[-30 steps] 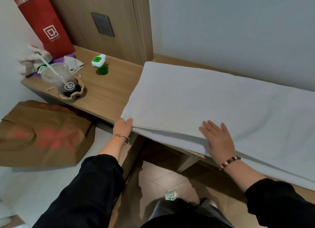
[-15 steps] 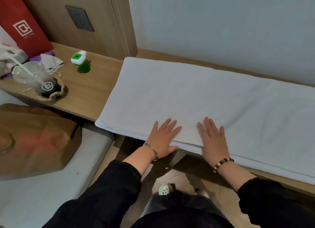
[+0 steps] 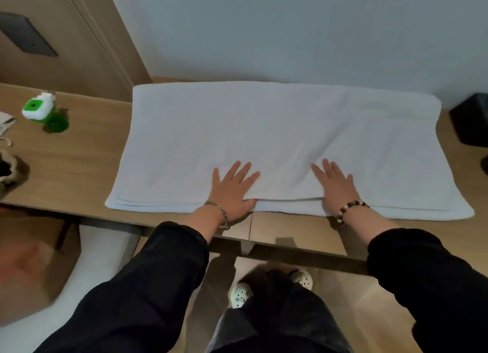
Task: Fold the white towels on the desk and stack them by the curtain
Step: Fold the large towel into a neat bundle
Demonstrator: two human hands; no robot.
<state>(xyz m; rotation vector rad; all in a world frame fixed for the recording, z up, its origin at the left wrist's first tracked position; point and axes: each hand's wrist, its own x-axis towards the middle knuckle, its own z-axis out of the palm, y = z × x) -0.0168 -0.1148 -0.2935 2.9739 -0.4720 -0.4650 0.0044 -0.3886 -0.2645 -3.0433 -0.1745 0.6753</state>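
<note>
Towel (image 3: pixel 264 131) lies folded on the desk (image 3: pixel 71 162). Left hand (image 3: pixel 232 191) and right hand (image 3: pixel 336 187) press flat on it, fingers straight, gripping nothing.

Left grip (image 3: pixel 232 191): palm down, fingers straight and spread. Right grip (image 3: pixel 335 189): palm down, fingers straight, closer together. Both arms (image 3: pixel 200 220) extended forward; black sleeves (image 3: pixel 422 286) end mid-forearm.
</note>
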